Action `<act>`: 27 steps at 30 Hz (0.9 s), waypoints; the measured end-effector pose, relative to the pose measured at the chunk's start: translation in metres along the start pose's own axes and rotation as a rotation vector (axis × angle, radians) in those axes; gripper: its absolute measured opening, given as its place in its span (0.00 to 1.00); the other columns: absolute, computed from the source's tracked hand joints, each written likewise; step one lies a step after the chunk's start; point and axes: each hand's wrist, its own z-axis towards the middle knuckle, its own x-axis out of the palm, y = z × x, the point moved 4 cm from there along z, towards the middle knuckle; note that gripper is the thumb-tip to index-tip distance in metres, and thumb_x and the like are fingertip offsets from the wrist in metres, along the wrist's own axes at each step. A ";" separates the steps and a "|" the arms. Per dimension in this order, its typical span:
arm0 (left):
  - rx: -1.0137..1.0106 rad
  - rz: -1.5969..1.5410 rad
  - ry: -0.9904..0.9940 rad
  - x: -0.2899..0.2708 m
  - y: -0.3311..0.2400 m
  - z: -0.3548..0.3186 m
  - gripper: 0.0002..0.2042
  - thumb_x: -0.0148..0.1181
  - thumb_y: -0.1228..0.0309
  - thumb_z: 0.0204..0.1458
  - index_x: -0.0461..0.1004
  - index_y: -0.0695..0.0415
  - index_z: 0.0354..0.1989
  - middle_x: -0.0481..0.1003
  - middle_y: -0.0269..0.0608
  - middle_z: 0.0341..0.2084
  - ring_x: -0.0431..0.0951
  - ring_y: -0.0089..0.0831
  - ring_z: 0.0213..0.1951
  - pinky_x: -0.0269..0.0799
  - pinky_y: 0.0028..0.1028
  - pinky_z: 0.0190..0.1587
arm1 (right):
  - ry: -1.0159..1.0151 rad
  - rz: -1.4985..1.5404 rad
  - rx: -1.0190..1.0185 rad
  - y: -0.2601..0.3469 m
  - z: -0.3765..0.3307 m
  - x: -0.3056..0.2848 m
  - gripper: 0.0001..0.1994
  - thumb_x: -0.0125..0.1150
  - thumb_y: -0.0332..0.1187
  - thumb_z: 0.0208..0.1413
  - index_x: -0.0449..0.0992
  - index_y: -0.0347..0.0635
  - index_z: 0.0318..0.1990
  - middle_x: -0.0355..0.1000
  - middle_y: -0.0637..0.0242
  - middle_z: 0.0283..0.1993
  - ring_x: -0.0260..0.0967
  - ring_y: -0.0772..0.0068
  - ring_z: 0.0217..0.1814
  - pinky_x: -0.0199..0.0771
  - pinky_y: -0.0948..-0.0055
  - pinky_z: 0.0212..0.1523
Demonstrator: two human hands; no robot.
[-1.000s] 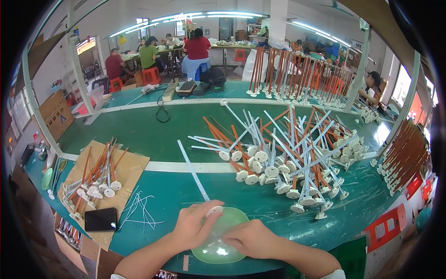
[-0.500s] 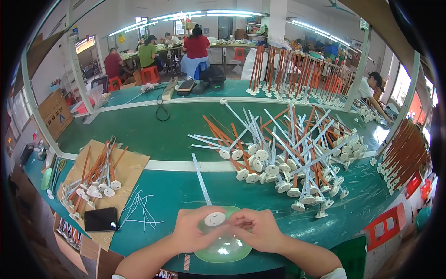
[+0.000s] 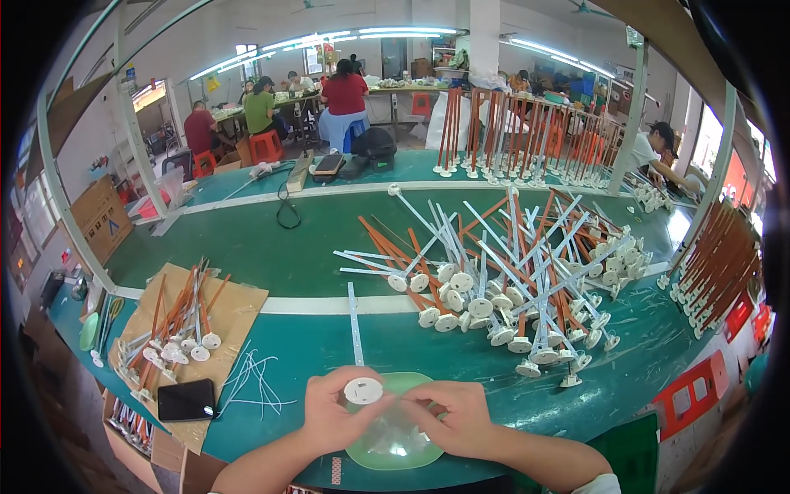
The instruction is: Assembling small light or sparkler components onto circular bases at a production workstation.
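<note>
My left hand (image 3: 325, 418) is closed around a round white base (image 3: 364, 392), its flat face toward me. From that base a pale, narrow strip (image 3: 355, 321) with small marks stands up and away, nearly straight. Close by on the right, my right hand (image 3: 457, 418) has thumb and forefinger pinched near the base's edge. What sits between those fingertips is too small to make out. Beneath both hands lies a shallow, pale green dish (image 3: 399, 458), whose contents are partly covered by my hands.
A large pile of white-based strips (image 3: 514, 305) covers the right. Cardboard (image 3: 239, 300) at left bears more strips and a black phone (image 3: 186, 401), with thin white wires (image 3: 251, 383) alongside. Rows of upright rods (image 3: 535, 136) stand at the back. A co-worker (image 3: 658, 156) sits far right.
My left hand and the base have shifted slightly left, and the strip stands more upright. My right hand's pinched fingertips are slightly farther from the base. The whole view has shifted a little.
</note>
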 end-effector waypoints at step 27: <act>0.264 0.138 0.165 0.017 -0.001 -0.009 0.26 0.64 0.84 0.46 0.71 0.69 0.57 0.81 0.51 0.29 0.81 0.30 0.26 0.74 0.22 0.33 | -0.118 -0.472 -0.589 0.021 -0.013 -0.009 0.16 0.61 0.25 0.41 0.73 0.30 0.41 0.70 0.61 0.36 0.74 0.67 0.33 0.76 0.74 0.29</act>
